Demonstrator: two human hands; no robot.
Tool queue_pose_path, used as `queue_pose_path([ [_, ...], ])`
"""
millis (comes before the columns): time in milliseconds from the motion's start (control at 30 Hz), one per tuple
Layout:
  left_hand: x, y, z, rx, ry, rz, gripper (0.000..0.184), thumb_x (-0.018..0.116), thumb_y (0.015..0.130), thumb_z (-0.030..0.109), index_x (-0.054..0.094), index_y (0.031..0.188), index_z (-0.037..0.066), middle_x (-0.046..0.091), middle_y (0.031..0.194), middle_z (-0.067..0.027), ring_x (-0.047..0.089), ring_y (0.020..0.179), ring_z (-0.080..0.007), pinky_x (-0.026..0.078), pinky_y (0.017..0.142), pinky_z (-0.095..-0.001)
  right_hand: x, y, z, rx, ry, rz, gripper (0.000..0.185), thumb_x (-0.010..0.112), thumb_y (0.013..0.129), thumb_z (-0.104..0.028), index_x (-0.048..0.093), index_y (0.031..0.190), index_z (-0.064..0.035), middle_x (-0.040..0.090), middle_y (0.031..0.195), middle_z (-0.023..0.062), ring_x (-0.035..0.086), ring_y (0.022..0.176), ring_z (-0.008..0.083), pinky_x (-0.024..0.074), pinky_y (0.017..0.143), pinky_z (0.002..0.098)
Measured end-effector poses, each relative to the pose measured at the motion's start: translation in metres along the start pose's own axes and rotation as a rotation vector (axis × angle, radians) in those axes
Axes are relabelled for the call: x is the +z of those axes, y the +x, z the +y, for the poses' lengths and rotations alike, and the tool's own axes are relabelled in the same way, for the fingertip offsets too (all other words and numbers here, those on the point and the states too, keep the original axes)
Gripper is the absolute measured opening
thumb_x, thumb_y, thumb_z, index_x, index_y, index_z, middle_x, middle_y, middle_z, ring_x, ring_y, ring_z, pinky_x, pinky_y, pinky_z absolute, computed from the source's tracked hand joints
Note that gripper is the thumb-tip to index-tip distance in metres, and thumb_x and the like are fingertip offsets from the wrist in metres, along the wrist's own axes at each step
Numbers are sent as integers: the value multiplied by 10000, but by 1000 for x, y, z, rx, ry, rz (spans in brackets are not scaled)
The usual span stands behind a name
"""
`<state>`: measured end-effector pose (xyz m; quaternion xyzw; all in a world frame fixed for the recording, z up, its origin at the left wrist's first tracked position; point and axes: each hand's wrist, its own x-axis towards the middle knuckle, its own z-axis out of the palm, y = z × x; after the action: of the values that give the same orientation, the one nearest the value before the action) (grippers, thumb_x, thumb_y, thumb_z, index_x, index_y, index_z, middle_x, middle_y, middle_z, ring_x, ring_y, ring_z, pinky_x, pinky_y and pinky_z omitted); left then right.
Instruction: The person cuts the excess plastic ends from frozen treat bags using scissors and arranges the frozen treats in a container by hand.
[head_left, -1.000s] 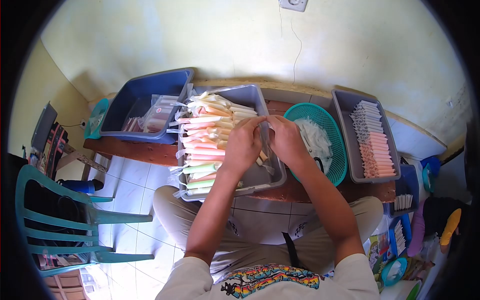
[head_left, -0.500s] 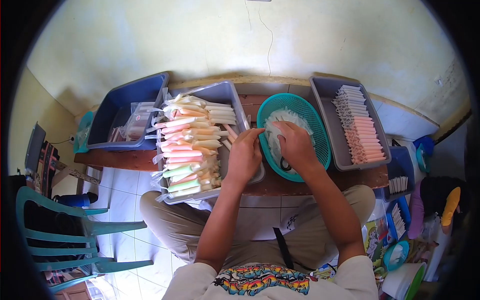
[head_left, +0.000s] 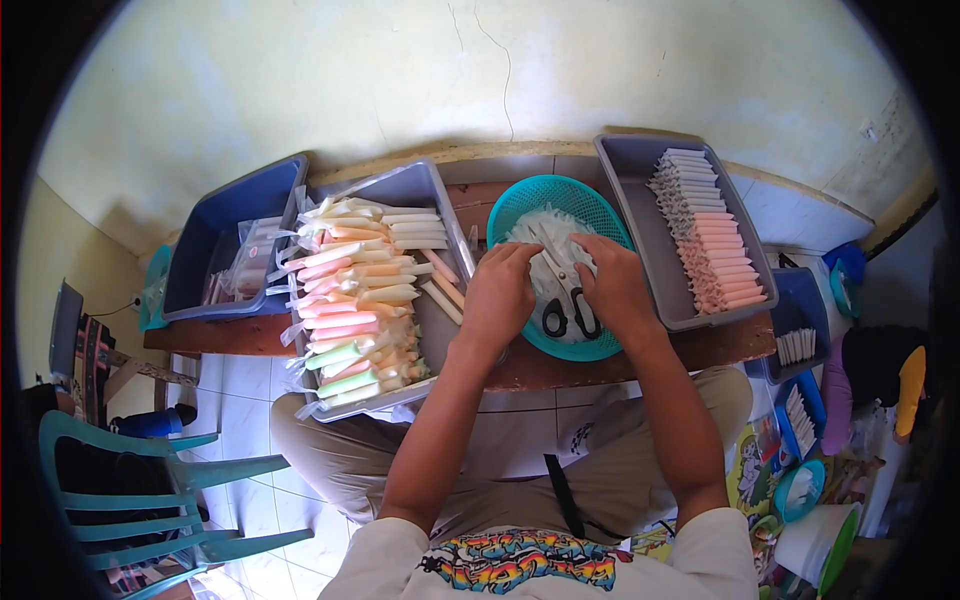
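One pair of scissors [head_left: 563, 282], lying between my left hand [head_left: 500, 292] and right hand [head_left: 618, 285], on whitish plastic [head_left: 545, 268] in the green basket [head_left: 615, 232]; black handles, metal blades. Both hands half-curled; whether either pinches anything, I cannot tell.

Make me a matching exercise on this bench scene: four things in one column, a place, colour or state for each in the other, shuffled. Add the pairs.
Things
1. Scissors
2. Mesh basket
3. Chair
4. Tubes in the right-hand gray tray

Matches
A. Stands off to the left, over the tiled floor
B. White at the far end, pink at the near end
C. Black-handled, lying on crumpled plastic
D. Between the two gray trays

Pairs: 1-C, 2-D, 3-A, 4-B
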<state>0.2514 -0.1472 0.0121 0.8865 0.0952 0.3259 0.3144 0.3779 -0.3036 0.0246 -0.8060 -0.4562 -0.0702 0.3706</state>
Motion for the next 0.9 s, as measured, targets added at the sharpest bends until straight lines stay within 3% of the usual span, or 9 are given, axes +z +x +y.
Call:
queue_pose_path([
  [367, 5, 4, -7, 33, 47, -36, 328, 642, 893, -95, 753, 1192, -17, 768, 1115, -197, 696, 1084, -412, 550, 979, -498, 2, -2, 5, 30, 6, 4, 402, 786, 879, 10, 728, 1277, 18, 753, 1231, 243, 727, 1114, 442, 586, 995, 484],
  [467, -2, 5, -6, -12, 24, -75, 314, 640, 959, -54, 742, 1250, 7, 753, 1204, -228, 702, 1142, -432, 552, 1010, -488, 3, -1, 2, 33, 31, 1, 400, 797, 875, -3, 730, 1269, 21, 755, 1224, 244, 729, 1115, 440, 584, 997, 483],
  [567, -13, 5, -8, 0, 28, -35, 310, 645, 957, -52, 744, 1245, 8, 754, 1202, -231, 711, 1125, -434, 562, 987, -488, 8, 1, -2, 24, 51, -4, 422, 817, 880, -22, 734, 1294, -12, 771, 1181, 211, 755, 1057, 375, 607, 931, 444],
  [833, -56, 13, -34, -12, 92, 24, 321, 629, 958, -48, 742, 1254, 10, 753, 1166, -249, 722, 1065, -460, 573, 949, -499, 26, 21, -36, -96, 162, -36, 398, 791, 915, -40, 726, 1307, -11, 774, 1165, 203, 773, 1022, 341, 634, 900, 407],
  [900, -69, 16, -44, -22, 129, 34, 325, 626, 959, -46, 743, 1256, 12, 754, 1170, -250, 719, 1075, -463, 570, 956, -505, 37, 31, -46, -131, 229, -18, 394, 791, 895, -26, 726, 1283, -2, 768, 1122, 210, 757, 999, 365, 613, 894, 435],
])
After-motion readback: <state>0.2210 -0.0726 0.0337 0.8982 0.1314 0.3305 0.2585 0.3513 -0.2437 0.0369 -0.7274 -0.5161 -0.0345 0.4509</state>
